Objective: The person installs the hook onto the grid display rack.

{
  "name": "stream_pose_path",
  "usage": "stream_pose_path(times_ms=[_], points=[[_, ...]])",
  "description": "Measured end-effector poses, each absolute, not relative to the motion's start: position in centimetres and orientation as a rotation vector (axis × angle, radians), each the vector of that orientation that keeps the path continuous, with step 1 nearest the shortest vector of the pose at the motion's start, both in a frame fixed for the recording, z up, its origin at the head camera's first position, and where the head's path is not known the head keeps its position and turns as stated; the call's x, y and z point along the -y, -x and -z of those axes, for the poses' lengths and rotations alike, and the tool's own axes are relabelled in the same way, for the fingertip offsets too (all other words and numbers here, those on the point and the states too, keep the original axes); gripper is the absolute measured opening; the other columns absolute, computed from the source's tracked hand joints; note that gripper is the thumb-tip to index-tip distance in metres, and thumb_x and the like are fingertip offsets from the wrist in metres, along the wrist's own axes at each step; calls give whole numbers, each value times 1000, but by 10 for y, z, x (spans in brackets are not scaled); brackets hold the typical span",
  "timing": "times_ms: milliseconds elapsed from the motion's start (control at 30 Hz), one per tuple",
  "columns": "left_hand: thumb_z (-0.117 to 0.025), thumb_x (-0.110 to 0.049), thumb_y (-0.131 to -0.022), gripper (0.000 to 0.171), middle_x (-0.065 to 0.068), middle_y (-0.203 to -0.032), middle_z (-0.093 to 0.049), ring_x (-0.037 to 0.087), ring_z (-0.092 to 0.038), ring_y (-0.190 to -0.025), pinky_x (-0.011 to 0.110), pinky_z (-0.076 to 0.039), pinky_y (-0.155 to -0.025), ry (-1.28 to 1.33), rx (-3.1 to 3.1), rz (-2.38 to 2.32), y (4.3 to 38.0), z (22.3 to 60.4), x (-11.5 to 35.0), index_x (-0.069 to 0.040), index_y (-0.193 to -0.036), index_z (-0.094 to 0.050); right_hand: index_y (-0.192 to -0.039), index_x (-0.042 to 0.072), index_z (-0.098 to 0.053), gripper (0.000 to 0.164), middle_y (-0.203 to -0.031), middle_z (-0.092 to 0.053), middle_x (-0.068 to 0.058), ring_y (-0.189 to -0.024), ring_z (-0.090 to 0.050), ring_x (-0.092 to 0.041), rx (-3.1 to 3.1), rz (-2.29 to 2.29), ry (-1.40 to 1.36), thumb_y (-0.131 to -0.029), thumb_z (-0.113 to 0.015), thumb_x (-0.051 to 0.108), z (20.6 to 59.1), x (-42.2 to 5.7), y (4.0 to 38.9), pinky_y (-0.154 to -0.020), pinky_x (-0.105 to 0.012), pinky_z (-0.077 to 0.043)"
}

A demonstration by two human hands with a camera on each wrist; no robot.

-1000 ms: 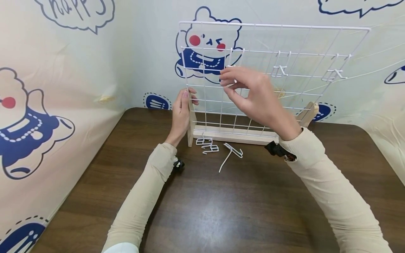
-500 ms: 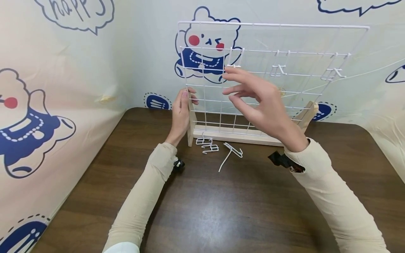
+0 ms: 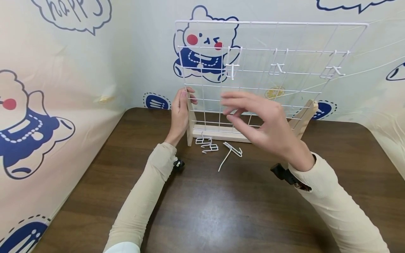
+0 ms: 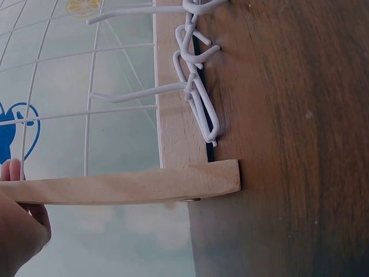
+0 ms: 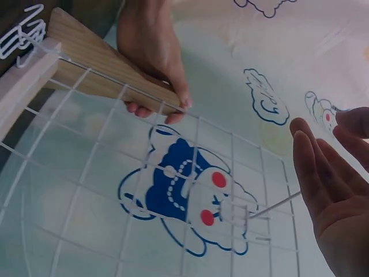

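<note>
A white wire grid (image 3: 272, 23) stands tilted in a wooden stand. My left hand (image 3: 180, 114) grips the stand's left side support (image 4: 121, 189), thumb on the near side and fingers behind. Three white wire hooks hang from the grid's second bar: a left hook (image 3: 232, 66), a middle hook (image 3: 278, 67) and a right hook (image 3: 334, 71). In front of the grid's lower middle, my right hand (image 3: 269, 123) hovers with fingers loosely bent and nothing held. The right wrist view shows that hand (image 5: 337, 190) apart from the wires.
Several loose white hooks lie on the brown table (image 3: 202, 211) before the stand's wooden base bar (image 3: 221, 133): a tangled pair (image 3: 207, 144) and one with a long prong (image 3: 232, 151). The right side support (image 3: 305, 117) rises behind my right hand. A patterned curtain hangs behind.
My right hand has come off the left hook and moved down and slightly right, so that hook now shows fully. My left hand has stayed on the side support.
</note>
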State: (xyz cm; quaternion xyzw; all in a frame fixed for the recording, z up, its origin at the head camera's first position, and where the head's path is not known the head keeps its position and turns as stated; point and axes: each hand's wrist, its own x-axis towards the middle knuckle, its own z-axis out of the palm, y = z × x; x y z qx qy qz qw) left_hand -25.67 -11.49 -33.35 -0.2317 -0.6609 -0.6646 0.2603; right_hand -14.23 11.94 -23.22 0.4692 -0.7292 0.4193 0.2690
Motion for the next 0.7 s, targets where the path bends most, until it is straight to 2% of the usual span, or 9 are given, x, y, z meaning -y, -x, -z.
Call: stream_pose_path(times_ms=[200, 300, 400, 533, 700], points=[[-29, -8, -109, 34, 22, -95, -59, 21, -61, -84, 46, -51, -86, 628, 1788, 1787, 257, 334, 115, 16, -113, -52, -114, 3, -72, 30, -109, -73, -5, -86, -66, -9, 2073, -1134, -1270, -86, -71, -7, 257, -127, 148, -79, -25, -55], [-29, -8, -109, 34, 23, -94, -58, 20, -61, -83, 45, -51, -85, 628, 1783, 1793, 257, 334, 114, 16, -113, -52, -116, 8, -72, 30, -106, -73, 1, -86, -66, -6, 2176, -1140, -1248, -88, -71, -4, 269, -133, 150, -79, -25, -54], [-29, -8, -109, 34, 29, -95, -57, 21, -61, -84, 45, -51, -85, 626, 1782, 1796, 257, 334, 114, 16, -113, -52, -116, 12, -72, 30, -106, -73, 6, -85, -66, -5, 2261, -1140, -1237, -89, -71, -1, 278, -137, 150, -78, -25, -54], [-28, -8, -109, 34, 38, -98, -54, 22, -61, -85, 49, -50, -87, 627, 1785, 1796, 257, 334, 114, 16, -114, -52, -114, 10, -72, 28, -108, -73, 3, -84, -68, -7, 2313, -1141, -1259, -89, -70, -2, 288, -139, 152, -78, -26, -56], [-29, -10, -109, 34, 27, -97, -58, 22, -61, -85, 50, -50, -87, 603, 1795, 1802, 255, 334, 114, 13, -114, -54, -112, 7, -72, 26, -107, -73, 0, -84, -68, -7, 2371, -1140, -1273, -89, -68, -3, 299, -138, 152, -77, -26, -57]])
